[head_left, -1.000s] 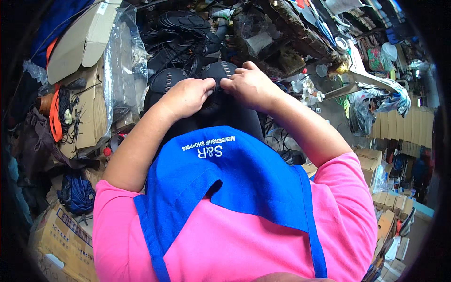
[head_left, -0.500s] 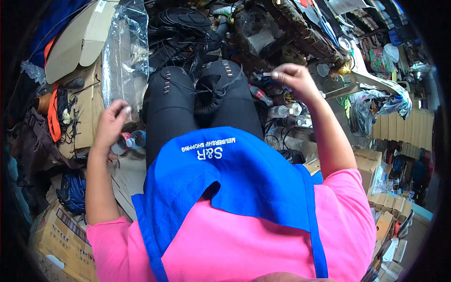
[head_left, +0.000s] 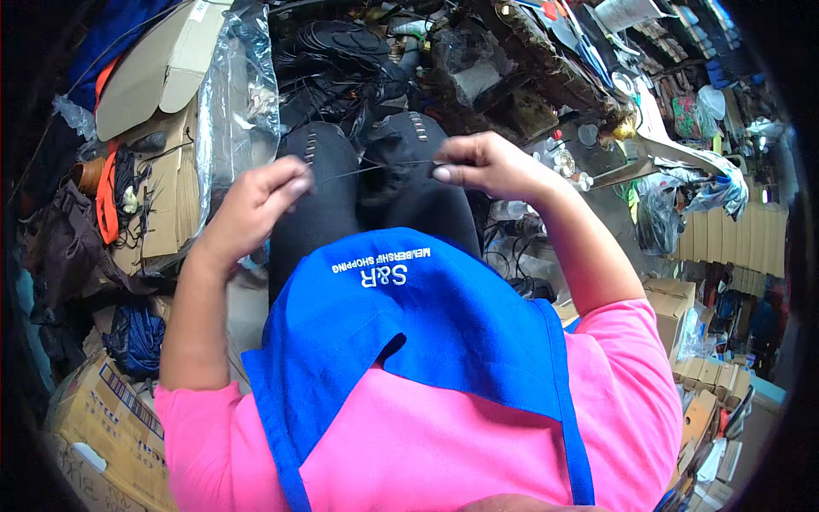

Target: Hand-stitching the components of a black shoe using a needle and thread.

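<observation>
A thin dark thread (head_left: 368,170) stretches across above my knees, between my two hands. My right hand (head_left: 485,165) pinches one end of it between thumb and fingertips. The other end runs to my left hand (head_left: 266,203), whose thumb and fingers are pressed together and slightly smeared. Between my thighs rests a black item (head_left: 386,177), perhaps a shoe; its shape is hard to make out against my black trousers. A blue apron (head_left: 426,299) covers my lap.
Clear plastic bottles (head_left: 510,211) stand to the right of my legs. Left are cardboard pieces (head_left: 162,205) and a plastic sheet (head_left: 243,111). Black soles or straps (head_left: 333,51) pile up ahead. A carton (head_left: 119,427) sits at the lower left, and a light-coloured curved frame (head_left: 674,154) at the right.
Both hands have come inward from wide apart, the left one rightward over my thigh, the right one leftward. The thread between them now shows drawn across above the black item.
</observation>
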